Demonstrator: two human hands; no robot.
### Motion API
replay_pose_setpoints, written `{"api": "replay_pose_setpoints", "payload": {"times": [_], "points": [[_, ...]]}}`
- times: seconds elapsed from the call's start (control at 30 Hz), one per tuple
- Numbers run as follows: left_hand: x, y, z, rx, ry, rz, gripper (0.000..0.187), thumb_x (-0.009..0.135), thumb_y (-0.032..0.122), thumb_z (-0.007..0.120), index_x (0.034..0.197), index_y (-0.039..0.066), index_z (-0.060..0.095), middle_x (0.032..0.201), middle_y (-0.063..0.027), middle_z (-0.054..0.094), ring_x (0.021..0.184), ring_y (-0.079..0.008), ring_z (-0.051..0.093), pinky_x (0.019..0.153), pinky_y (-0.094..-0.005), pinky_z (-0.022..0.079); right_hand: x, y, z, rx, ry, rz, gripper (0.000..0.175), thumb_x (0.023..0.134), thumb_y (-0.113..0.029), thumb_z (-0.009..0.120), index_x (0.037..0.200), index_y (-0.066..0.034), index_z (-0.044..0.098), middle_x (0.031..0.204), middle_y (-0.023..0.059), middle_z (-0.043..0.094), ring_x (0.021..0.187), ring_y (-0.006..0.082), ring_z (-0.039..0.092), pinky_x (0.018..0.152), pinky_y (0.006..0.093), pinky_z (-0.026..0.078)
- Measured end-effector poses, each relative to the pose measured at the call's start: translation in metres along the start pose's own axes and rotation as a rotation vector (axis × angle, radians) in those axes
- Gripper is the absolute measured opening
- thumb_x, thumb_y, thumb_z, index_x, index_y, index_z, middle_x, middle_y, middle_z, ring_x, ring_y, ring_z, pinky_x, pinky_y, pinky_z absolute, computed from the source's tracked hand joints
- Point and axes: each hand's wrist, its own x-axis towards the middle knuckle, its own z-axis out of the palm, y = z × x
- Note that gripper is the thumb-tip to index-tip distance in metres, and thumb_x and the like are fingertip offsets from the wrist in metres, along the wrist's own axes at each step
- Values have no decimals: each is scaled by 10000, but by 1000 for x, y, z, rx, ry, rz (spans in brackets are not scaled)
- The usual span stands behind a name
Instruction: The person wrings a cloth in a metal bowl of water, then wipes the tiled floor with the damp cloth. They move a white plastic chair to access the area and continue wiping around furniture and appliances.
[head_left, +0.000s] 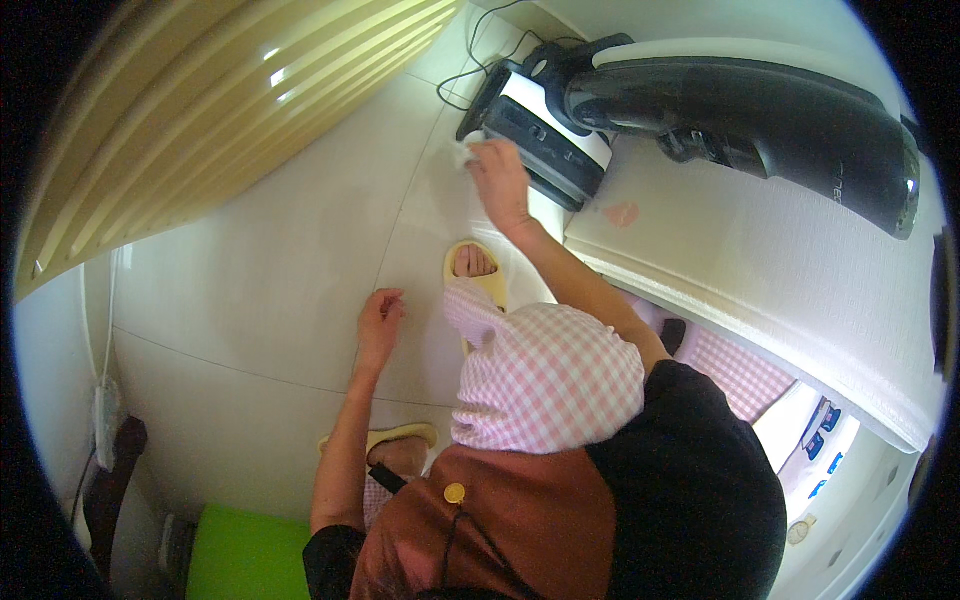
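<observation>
My right hand (499, 180) reaches forward with a small crumpled white tissue or cloth (466, 148) pinched in its fingers, close beside the floor head (547, 142) of a floor washer or upright vacuum. The black body (735, 112) of that machine extends to the right. Over the pale tiled floor (300, 277) hangs my left hand (381, 326), its fingers loosely curled and nothing visible in them. Pink and white checked fabric (555, 375) covers my knee, and a yellow slipper (491, 285) is on the foot in front of it.
A ribbed cream panel (247, 97) stands at the upper left. Behind the floor head lies a black cable (471, 73). A white ledge (750, 247) runs along the right, beside the machine. A bright green object (244, 555) and a dark curved piece (116, 495) are at the lower left.
</observation>
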Motion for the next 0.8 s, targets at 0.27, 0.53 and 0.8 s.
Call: {"api": "replay_pose_setpoints", "payload": {"times": [0.27, 0.53, 0.8], "points": [[9, -9, -13, 13, 2, -35, 175, 909, 44, 538, 1055, -1, 623, 889, -72, 652, 762, -143, 617, 720, -279, 504, -36, 83, -69, -368, -31, 124, 229, 778, -72, 642, 1007, -76, 642, 990, 100, 577, 937, 327, 533, 816, 416, 477], [4, -13, -12, -27, -13, -26, 155, 953, 97, 551, 1079, 32, 613, 924, -30, 637, 797, -114, 604, 716, -256, 499, -22, 78, -49, -289, -9, 40, 247, 795, -4, 604, 1036, -11, 656, 1037, 144, 598, 972, 342, 528, 871, 421, 454], [2, -4, -8, -55, -17, -24, 165, 936, 55, 539, 1073, 2, 616, 915, -57, 642, 775, -136, 612, 721, -276, 515, -50, 83, -77, -371, -52, 117, 267, 772, -15, 620, 1035, -37, 663, 1031, 119, 591, 927, 339, 524, 827, 434, 460]]}}
